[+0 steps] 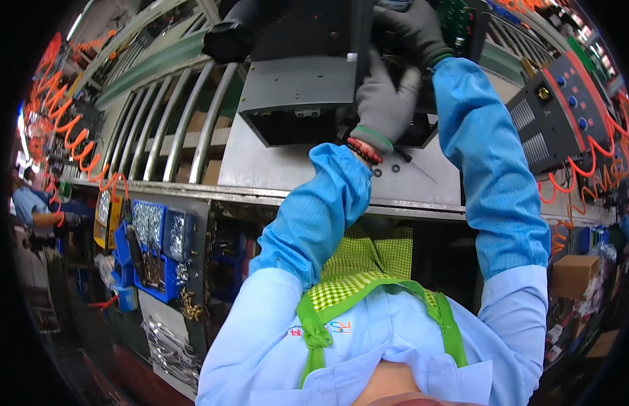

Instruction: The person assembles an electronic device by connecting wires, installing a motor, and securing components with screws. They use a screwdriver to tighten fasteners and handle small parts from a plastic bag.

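Note:
A dark grey metal machine housing (297, 84) stands on the pale work surface, its lower front open and dark inside. My left hand (385, 105), in a grey glove, reaches into the housing's right side with thumb and forefinger apart; its other fingers are partly hidden. Higher up, my gloved right hand (419, 30) bends its fingers near a rounded greyish part at the top edge; what they grip is unclear. A green circuit board (454, 24) stands just right of that hand. Below my left wrist lie two small dark rings (396, 168) and a thin dark rod-like piece (421, 169).
Metal conveyor rollers (172, 125) run to the left. At the right stands a grey-and-red machine with blue knobs (555, 108), beside coiled orange hoses (572, 183). Blue bins (152, 233) of small hardware are at lower left. Another person (37, 206) is at far left.

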The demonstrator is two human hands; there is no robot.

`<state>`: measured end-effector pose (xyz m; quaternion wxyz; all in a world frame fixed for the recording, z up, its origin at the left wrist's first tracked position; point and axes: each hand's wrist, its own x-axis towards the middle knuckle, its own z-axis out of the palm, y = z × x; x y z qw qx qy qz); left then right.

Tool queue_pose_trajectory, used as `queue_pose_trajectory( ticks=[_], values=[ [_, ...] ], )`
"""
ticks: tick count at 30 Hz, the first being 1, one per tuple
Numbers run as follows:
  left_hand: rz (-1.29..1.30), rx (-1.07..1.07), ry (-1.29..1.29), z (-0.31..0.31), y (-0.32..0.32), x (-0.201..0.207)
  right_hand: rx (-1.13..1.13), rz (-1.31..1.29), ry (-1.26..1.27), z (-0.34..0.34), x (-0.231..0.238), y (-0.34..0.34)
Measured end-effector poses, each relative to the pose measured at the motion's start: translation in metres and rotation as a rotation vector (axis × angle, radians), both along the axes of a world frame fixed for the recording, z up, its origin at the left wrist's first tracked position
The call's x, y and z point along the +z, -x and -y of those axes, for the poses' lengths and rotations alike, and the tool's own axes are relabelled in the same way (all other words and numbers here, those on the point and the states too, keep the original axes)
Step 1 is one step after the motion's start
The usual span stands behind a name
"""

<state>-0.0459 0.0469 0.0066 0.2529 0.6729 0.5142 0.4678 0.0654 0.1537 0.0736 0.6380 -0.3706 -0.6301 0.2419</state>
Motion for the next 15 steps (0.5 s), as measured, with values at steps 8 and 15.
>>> queue_pose_trajectory(
  ticks=[8, 15],
  values=[
    [0.16, 0.029, -0.028, -0.039, -0.018, 0.019, -0.171, 0.174, 0.061, 0.009, 0.013, -0.006],
    [0.242, 0.034, 0.075, -0.036, -0.008, 0.019, -0.384, 0.482, -0.39, 0.111, 0.007, -0.007]
  ],
)
